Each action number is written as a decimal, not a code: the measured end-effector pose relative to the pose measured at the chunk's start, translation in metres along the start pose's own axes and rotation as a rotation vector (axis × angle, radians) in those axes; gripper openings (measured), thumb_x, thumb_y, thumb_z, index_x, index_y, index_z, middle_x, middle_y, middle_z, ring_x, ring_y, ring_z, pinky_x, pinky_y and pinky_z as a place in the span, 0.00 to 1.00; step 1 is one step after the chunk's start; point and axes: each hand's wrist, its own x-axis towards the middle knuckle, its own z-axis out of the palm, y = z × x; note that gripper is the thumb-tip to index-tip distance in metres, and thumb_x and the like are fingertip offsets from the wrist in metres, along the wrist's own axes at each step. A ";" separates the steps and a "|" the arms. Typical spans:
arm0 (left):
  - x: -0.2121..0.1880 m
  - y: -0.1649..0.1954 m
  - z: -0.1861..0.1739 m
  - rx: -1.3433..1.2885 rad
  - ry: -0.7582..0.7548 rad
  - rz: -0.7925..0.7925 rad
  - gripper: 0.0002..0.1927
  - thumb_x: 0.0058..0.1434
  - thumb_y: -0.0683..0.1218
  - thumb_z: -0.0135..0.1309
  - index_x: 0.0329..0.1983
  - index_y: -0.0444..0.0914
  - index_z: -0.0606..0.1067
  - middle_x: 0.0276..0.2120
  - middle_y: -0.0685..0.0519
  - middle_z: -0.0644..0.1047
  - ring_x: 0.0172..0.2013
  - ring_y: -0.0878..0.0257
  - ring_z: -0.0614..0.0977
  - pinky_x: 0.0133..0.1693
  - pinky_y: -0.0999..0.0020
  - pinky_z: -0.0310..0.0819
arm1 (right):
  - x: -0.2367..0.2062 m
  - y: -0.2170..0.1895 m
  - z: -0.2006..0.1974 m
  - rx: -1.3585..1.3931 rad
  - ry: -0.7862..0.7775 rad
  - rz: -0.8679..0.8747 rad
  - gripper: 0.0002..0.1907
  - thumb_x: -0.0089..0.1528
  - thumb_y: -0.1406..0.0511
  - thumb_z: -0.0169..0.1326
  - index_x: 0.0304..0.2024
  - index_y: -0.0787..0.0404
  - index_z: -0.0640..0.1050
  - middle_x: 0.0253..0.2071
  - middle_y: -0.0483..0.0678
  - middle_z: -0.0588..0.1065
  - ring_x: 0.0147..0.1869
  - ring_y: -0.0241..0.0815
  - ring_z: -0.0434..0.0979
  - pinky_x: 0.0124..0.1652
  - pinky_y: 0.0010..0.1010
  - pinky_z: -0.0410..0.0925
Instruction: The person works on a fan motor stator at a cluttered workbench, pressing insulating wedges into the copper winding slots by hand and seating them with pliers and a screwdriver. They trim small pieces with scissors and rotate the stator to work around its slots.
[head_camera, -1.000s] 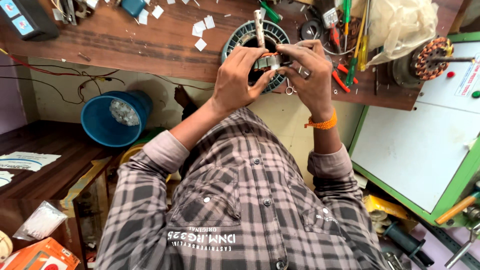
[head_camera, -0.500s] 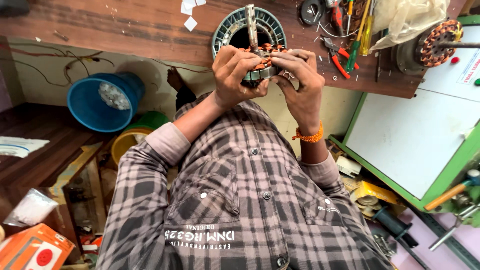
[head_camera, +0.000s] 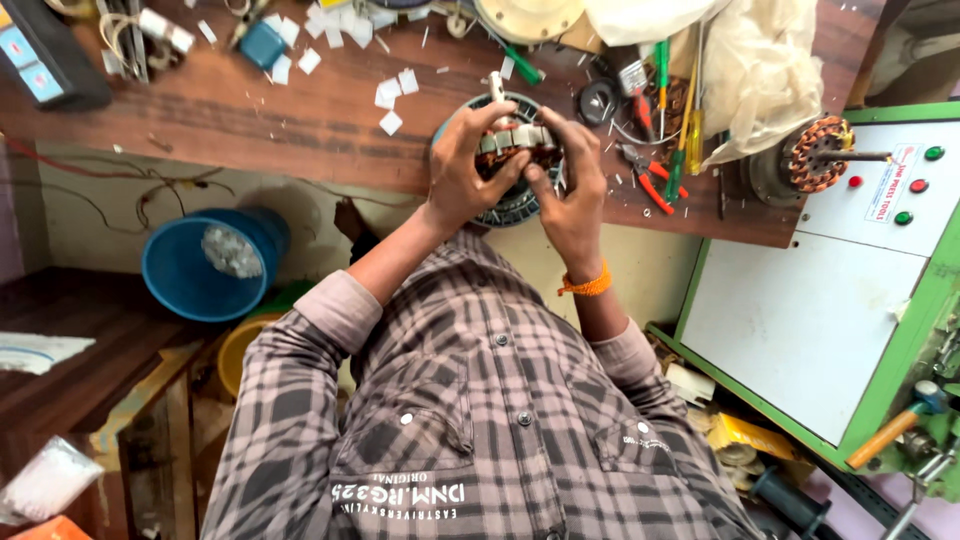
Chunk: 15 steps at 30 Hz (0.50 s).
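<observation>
Both of my hands hold a small motor stator (head_camera: 514, 139) with copper windings and metal laminations. It is raised just over a round dark motor housing (head_camera: 507, 208) on the wooden bench (head_camera: 300, 120). My left hand (head_camera: 462, 172) grips the stator from the left, fingers curled over its top. From the right, my right hand (head_camera: 577, 192), with an orange band at the wrist, presses on it with thumb and fingers. A pale shaft (head_camera: 496, 84) sticks up behind the stator. My plaid sleeves fill the lower part of the view.
Green and yellow screwdrivers (head_camera: 664, 75), red-handled pliers (head_camera: 655, 187) and white paper slips (head_camera: 393, 96) lie on the bench. A wound stator (head_camera: 815, 152) sits on a green-framed white machine (head_camera: 815, 300) at right. A blue bucket (head_camera: 200, 270) stands below left.
My hands have stayed on the stator, with the fingers shifted a little around it. The view has swung slightly, so the bench sits lower in the picture than half a second ago.
</observation>
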 end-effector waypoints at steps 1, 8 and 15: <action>0.000 -0.001 -0.001 -0.043 -0.014 0.016 0.27 0.64 0.44 0.67 0.62 0.37 0.68 0.43 0.48 0.78 0.44 0.54 0.85 0.46 0.63 0.80 | -0.002 0.003 0.001 0.079 0.011 0.007 0.28 0.68 0.72 0.59 0.69 0.64 0.69 0.68 0.52 0.68 0.73 0.42 0.68 0.71 0.33 0.64; -0.016 -0.017 -0.012 0.057 -0.248 0.371 0.28 0.59 0.46 0.73 0.57 0.39 0.72 0.45 0.49 0.81 0.38 0.52 0.81 0.42 0.60 0.77 | -0.041 0.032 -0.007 0.157 0.030 -0.030 0.26 0.68 0.65 0.63 0.65 0.66 0.71 0.67 0.52 0.72 0.73 0.47 0.70 0.71 0.37 0.65; -0.017 -0.016 -0.016 0.090 -0.304 0.462 0.25 0.61 0.51 0.73 0.55 0.41 0.72 0.45 0.52 0.79 0.38 0.53 0.77 0.41 0.60 0.74 | -0.053 0.049 -0.010 0.152 0.057 -0.076 0.26 0.64 0.59 0.65 0.60 0.66 0.73 0.63 0.54 0.74 0.75 0.52 0.71 0.69 0.41 0.66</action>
